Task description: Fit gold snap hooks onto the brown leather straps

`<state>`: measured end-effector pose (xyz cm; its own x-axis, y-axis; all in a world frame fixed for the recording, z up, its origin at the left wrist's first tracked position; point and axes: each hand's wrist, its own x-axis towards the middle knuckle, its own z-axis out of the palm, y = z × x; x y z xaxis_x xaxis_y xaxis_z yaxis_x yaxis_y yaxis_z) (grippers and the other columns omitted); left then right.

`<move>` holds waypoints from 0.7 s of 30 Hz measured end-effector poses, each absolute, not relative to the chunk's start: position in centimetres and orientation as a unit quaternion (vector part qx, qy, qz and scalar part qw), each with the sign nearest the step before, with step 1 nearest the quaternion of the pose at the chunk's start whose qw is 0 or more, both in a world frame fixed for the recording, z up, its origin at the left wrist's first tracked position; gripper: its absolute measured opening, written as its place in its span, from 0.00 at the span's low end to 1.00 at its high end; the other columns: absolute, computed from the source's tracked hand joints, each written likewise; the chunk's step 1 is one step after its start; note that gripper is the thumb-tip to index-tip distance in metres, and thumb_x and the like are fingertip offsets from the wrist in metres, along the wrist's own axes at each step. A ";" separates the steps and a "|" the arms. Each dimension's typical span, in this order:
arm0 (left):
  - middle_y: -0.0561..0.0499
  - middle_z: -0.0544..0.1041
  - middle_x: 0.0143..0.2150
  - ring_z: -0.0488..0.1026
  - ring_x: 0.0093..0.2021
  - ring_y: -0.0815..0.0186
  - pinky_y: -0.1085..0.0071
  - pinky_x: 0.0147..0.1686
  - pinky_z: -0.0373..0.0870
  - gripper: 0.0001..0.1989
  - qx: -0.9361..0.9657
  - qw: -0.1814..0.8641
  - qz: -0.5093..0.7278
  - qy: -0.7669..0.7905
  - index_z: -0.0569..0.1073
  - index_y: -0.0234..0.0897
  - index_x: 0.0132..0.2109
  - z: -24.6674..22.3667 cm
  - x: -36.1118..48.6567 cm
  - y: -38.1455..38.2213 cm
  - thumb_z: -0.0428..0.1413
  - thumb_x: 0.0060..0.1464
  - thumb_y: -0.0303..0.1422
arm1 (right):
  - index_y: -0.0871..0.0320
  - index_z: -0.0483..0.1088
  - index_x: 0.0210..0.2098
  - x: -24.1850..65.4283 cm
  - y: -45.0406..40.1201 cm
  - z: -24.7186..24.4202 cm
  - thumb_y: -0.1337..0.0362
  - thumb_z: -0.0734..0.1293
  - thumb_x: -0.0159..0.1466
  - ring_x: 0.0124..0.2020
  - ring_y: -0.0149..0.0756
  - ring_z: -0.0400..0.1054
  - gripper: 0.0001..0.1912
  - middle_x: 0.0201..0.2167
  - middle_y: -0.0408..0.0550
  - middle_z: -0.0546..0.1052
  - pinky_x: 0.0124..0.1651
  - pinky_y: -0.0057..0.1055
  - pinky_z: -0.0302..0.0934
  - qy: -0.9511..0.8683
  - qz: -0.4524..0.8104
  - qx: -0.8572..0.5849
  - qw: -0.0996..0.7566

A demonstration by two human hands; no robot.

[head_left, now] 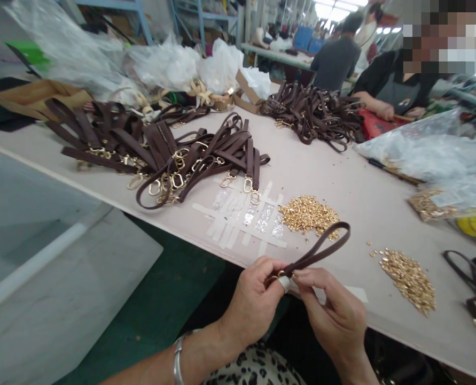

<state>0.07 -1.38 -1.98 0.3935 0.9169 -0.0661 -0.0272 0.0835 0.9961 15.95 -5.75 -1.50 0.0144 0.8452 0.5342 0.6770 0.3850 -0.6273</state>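
A brown leather wrist strap (326, 247), folded into a loop, sticks up and to the right from between my hands at the table's front edge. My left hand (248, 302) is closed around its lower end, where a bit of gold metal shows; a white wrap covers the thumb. Close beside it, my right hand (336, 315) pinches with thumb and fingertips against the strap's lower part. Whatever is between those fingertips is too small to make out. Behind the loop lies a heap of small gold metal fittings (307, 214), with a second gold heap (408, 280) to the right.
Many brown straps with gold clasps (173, 155) are piled on the left of the table (302, 166). Another strap pile (313, 112) lies farther back. Tape strips (238, 214) cross the tabletop. Plastic bags (434, 144) sit at right, near a seated co-worker (398, 80).
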 end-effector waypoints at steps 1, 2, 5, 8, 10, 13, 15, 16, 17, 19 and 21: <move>0.51 0.77 0.39 0.74 0.40 0.64 0.70 0.42 0.68 0.13 0.564 0.614 0.382 0.398 0.80 0.40 0.47 -2.0 0.0 -1.4 0.55 0.59 0.25 | 0.53 0.72 0.40 16.0 -5.8 -1.3 0.76 0.67 0.64 0.40 0.30 0.76 0.11 0.38 0.43 0.80 0.46 0.26 0.69 -0.708 0.079 -0.540 0.448; 0.52 0.77 0.39 0.74 0.40 0.65 0.70 0.41 0.68 0.13 0.570 0.608 0.383 0.398 0.80 0.40 0.47 -1.9 0.0 -1.3 0.55 0.59 0.24 | 0.53 0.72 0.40 15.9 -5.8 -1.2 0.76 0.67 0.64 0.40 0.30 0.76 0.11 0.38 0.43 0.80 0.45 0.26 0.69 -0.718 0.066 -0.536 0.440; 0.52 0.77 0.38 0.74 0.39 0.66 0.72 0.40 0.67 0.15 0.595 0.583 0.384 0.398 0.81 0.41 0.47 -1.7 -0.1 -1.2 0.55 0.57 0.21 | 0.53 0.73 0.39 15.7 -6.0 -1.2 0.76 0.67 0.64 0.39 0.30 0.76 0.11 0.37 0.43 0.80 0.43 0.26 0.69 -0.722 0.049 -0.539 0.431; 0.53 0.77 0.36 0.73 0.38 0.67 0.72 0.40 0.66 0.17 0.627 0.555 0.386 0.388 0.81 0.41 0.47 -1.5 -0.2 -1.3 0.55 0.56 0.19 | 0.53 0.73 0.39 15.4 -6.1 -1.7 0.73 0.69 0.63 0.38 0.31 0.75 0.09 0.37 0.43 0.80 0.43 0.27 0.69 -0.671 0.070 -0.575 0.462; 0.52 0.77 0.36 0.73 0.38 0.67 0.72 0.40 0.66 0.18 0.640 0.545 0.392 0.374 0.80 0.41 0.47 -1.3 -0.3 -1.4 0.54 0.56 0.18 | 0.53 0.73 0.39 15.0 -6.2 -2.0 0.70 0.71 0.62 0.38 0.33 0.75 0.07 0.35 0.44 0.79 0.41 0.28 0.70 -0.598 0.113 -0.606 0.512; 0.50 0.77 0.37 0.74 0.39 0.66 0.72 0.40 0.67 0.16 0.653 0.527 0.408 0.360 0.80 0.39 0.46 -1.1 -0.4 -1.5 0.54 0.57 0.19 | 0.53 0.70 0.40 14.4 -6.3 -2.3 0.64 0.75 0.58 0.34 0.33 0.75 0.13 0.33 0.43 0.78 0.37 0.28 0.72 -0.446 0.236 -0.629 0.592; 0.48 0.78 0.38 0.75 0.40 0.64 0.71 0.41 0.68 0.14 0.662 0.517 0.411 0.355 0.79 0.37 0.46 -0.9 -0.4 -1.6 0.54 0.57 0.20 | 0.53 0.67 0.46 14.2 -6.5 -2.8 0.62 0.76 0.57 0.35 0.36 0.77 0.21 0.37 0.45 0.80 0.37 0.30 0.74 -0.361 0.316 -0.623 0.618; 0.47 0.79 0.39 0.75 0.41 0.64 0.71 0.42 0.69 0.15 0.667 0.514 0.409 0.351 0.79 0.36 0.46 -0.9 -0.4 -1.7 0.54 0.57 0.20 | 0.52 0.65 0.51 14.2 -6.7 -3.1 0.61 0.76 0.56 0.37 0.38 0.78 0.26 0.39 0.47 0.81 0.38 0.32 0.75 -0.334 0.339 -0.619 0.624; 0.46 0.79 0.40 0.76 0.41 0.63 0.70 0.42 0.69 0.15 0.674 0.512 0.405 0.347 0.79 0.36 0.47 -0.9 -0.3 -1.8 0.53 0.57 0.20 | 0.52 0.63 0.55 14.2 -7.0 -3.6 0.60 0.76 0.56 0.39 0.41 0.79 0.30 0.41 0.49 0.82 0.40 0.34 0.76 -0.321 0.354 -0.618 0.624; 0.45 0.81 0.39 0.77 0.40 0.62 0.70 0.41 0.71 0.16 0.694 0.495 0.396 0.342 0.79 0.35 0.47 -1.3 0.0 -2.0 0.54 0.54 0.19 | 0.52 0.62 0.59 14.6 -7.6 -5.1 0.57 0.75 0.57 0.41 0.46 0.79 0.34 0.42 0.51 0.83 0.40 0.36 0.77 -0.322 0.366 -0.627 0.608; 0.43 0.82 0.36 0.78 0.35 0.60 0.69 0.37 0.72 0.15 0.725 0.454 0.390 0.340 0.80 0.33 0.45 -2.2 0.4 -2.0 0.56 0.49 0.20 | 0.51 0.64 0.59 15.2 -7.9 -6.8 0.53 0.74 0.58 0.42 0.50 0.79 0.33 0.41 0.51 0.83 0.39 0.38 0.77 -0.338 0.364 -0.640 0.586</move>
<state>0.38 -2.01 -2.17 0.4646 0.8473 0.2573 0.1384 -0.3565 0.9240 15.22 -7.95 -6.80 0.5070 0.8591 -0.0694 0.0069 -0.0845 -0.9964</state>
